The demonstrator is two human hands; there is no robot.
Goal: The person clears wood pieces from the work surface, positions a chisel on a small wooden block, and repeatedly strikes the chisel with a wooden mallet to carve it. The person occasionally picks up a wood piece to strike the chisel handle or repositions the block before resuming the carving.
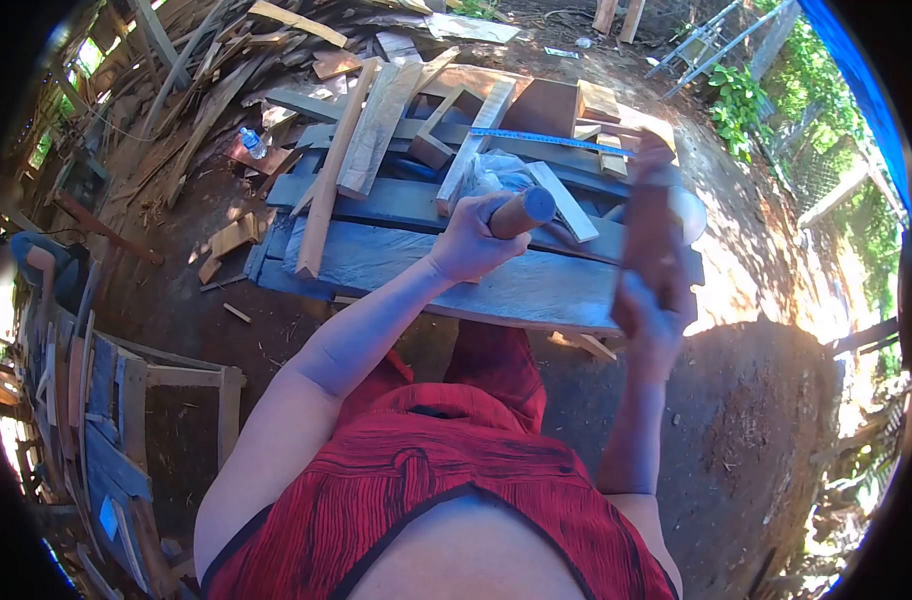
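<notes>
Sunlit dirt ground (751, 255) surrounds a plank counter (396, 255) strewn with wooden boards (384, 130). Above its near side, the person's left grip (473, 245) curls closed around a wooden cylinder (516, 216), its long axis slanting up toward the camera, round end facing it. By the counter's right end, the right grip (656, 322) clasps a blurred brown wooden bar (656, 235) pointing away from the body.

Two hands (473, 240) (654, 318), one round-ended rod (513, 216), one bottle (254, 145), one blue strip (536, 138).
</notes>
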